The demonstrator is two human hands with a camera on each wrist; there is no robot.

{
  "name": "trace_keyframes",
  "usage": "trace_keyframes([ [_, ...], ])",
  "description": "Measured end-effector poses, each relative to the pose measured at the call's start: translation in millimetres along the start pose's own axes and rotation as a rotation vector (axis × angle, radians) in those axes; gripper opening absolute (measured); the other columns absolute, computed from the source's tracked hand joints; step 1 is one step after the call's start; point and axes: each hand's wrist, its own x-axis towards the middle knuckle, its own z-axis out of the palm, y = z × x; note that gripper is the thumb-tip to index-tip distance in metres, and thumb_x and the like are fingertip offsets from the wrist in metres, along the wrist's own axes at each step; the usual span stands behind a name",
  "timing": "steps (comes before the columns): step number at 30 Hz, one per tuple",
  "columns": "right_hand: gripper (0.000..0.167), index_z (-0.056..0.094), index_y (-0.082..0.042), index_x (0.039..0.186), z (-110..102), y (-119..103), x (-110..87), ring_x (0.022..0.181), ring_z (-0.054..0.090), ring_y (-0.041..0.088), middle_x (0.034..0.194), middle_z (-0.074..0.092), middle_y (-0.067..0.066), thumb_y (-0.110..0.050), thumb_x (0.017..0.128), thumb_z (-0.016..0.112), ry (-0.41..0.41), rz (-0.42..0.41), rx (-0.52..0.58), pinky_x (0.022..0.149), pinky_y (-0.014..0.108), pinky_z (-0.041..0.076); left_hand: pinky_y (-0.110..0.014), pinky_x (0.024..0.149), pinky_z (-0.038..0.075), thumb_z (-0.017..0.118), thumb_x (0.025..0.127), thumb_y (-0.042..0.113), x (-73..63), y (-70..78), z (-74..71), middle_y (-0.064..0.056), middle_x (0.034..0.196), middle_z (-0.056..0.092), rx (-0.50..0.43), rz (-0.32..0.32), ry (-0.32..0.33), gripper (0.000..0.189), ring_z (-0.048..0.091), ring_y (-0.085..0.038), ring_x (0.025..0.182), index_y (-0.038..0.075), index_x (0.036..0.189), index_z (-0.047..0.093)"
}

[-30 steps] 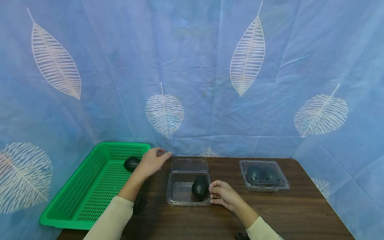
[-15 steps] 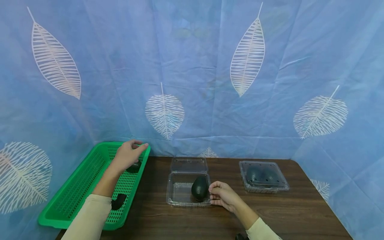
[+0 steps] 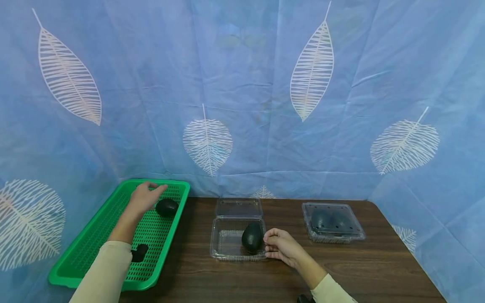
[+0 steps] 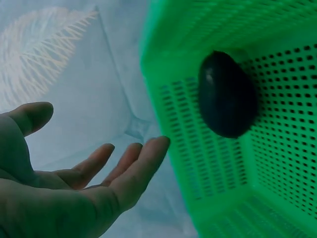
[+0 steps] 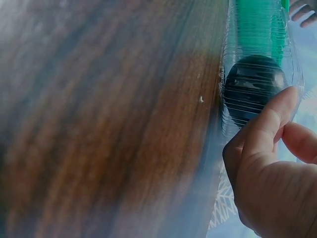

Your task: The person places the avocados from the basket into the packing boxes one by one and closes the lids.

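Over the green basket (image 3: 166,248), my left hand (image 3: 145,198) is apart from everything, its fingers loosely spread in the left wrist view. Just right of it, a dark avocado (image 3: 166,207) lies in the basket near its far end. At the table's middle stands a clear plastic clamshell container (image 3: 227,255), lid (image 3: 239,208) folded back. A second avocado (image 3: 252,238) stands in its right half. My right hand (image 3: 284,246) pinches the container's right rim with its fingertips. In the right wrist view this avocado (image 5: 252,87) shows through the ribbed plastic wall.
A closed clear clamshell (image 3: 334,223) with two dark avocados inside sits at the right of the wooden table (image 3: 363,269). Behind the table hangs a blue cloth (image 3: 242,84) with white leaf prints.
My left hand has moved left, from between the basket and the open container to over the basket, passing above the avocado there. My right hand has stayed at the container's rim.
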Motion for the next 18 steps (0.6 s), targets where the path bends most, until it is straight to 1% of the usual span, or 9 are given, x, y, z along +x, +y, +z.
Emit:
trace_keyframes([
  [3,0.017,0.053,0.002,0.115,0,0,0.4,0.079,0.06,0.014,0.097,0.056,0.006,-0.011,0.105,0.057,-0.001,0.002,-0.002,0.072,0.028,0.059,-0.058,0.096,0.054,0.044,0.105,0.057,4.5,-7.5,0.2,-0.038,0.154,0.034,0.008,-0.019,-0.014,0.088,0.055,-0.054,0.126,-0.009,0.158,0.023],
  [7,0.016,0.053,0.001,0.115,-1,-1,-0.2,0.08,0.06,0.014,0.097,0.055,0.006,-0.011,0.106,0.056,0.0,0.001,-0.002,0.072,0.028,0.059,-0.059,0.099,0.054,0.044,0.107,0.054,12.7,-13.8,1.3,-0.04,0.158,0.023,-0.007,-0.052,-0.046,0.089,0.041,-0.056,0.137,-0.013,0.158,0.015],
  [8,0.016,0.053,0.001,0.115,-1,-1,-0.5,0.08,0.06,0.014,0.096,0.056,0.006,-0.011,0.106,0.056,0.0,0.0,-0.002,0.072,0.028,0.059,-0.06,0.1,0.053,0.044,0.107,0.052,15.1,-15.9,2.1,-0.04,0.156,0.024,-0.016,-0.065,-0.053,0.088,0.041,-0.056,0.136,-0.013,0.157,0.016],
  [10,0.016,0.053,0.002,0.114,-1,-2,-0.6,0.08,0.06,0.014,0.096,0.056,0.006,-0.011,0.105,0.057,0.004,0.0,-0.001,0.072,0.028,0.059,-0.061,0.101,0.052,0.045,0.107,0.05,20.0,-20.7,3.3,-0.041,0.152,0.024,-0.039,-0.082,-0.071,0.088,0.043,-0.054,0.129,-0.015,0.156,0.013],
  [11,0.016,0.053,0.002,0.114,-1,-2,-0.6,0.08,0.06,0.014,0.096,0.056,0.006,-0.011,0.105,0.057,0.005,0.001,-0.002,0.072,0.028,0.059,-0.062,0.101,0.052,0.045,0.107,0.049,22.1,-23.4,4.1,-0.041,0.151,0.024,-0.032,-0.086,-0.078,0.088,0.046,-0.053,0.126,-0.017,0.156,0.012],
  [12,0.015,0.053,0.001,0.113,-1,-3,-0.7,0.079,0.06,0.014,0.096,0.056,0.006,-0.011,0.105,0.057,0.005,0.001,-0.003,0.072,0.028,0.059,-0.062,0.1,0.052,0.045,0.107,0.048,24.3,-26.0,5.2,-0.042,0.151,0.023,-0.03,-0.096,-0.084,0.089,0.05,-0.052,0.118,-0.017,0.156,0.01],
  [14,0.015,0.053,0.0,0.113,-1,-3,-0.4,0.079,0.06,0.013,0.096,0.056,0.006,-0.012,0.105,0.057,0.003,0.004,-0.009,0.072,0.028,0.059,-0.063,0.1,0.052,0.045,0.108,0.045,28.4,-31.0,7.4,-0.045,0.152,0.019,-0.035,-0.119,-0.105,0.09,0.053,-0.055,0.113,-0.019,0.156,0.004],
  [16,0.014,0.053,-0.001,0.112,0,-3,-0.3,0.079,0.06,0.013,0.096,0.056,0.007,-0.012,0.105,0.057,-0.001,0.005,-0.016,0.072,0.028,0.059,-0.063,0.1,0.052,0.044,0.108,0.043,31.5,-34.8,9.7,-0.046,0.158,0.008,-0.041,-0.143,-0.133,0.093,0.051,-0.061,0.122,-0.02,0.155,-0.005],
  [18,0.014,0.053,-0.002,0.112,0,-3,-0.6,0.079,0.06,0.013,0.097,0.056,0.007,-0.012,0.105,0.057,-0.005,0.008,-0.021,0.072,0.028,0.059,-0.062,0.099,0.053,0.044,0.108,0.044,34.7,-37.5,12.6,-0.047,0.158,0.004,-0.068,-0.178,-0.164,0.095,0.047,-0.064,0.128,-0.019,0.155,-0.01],
])
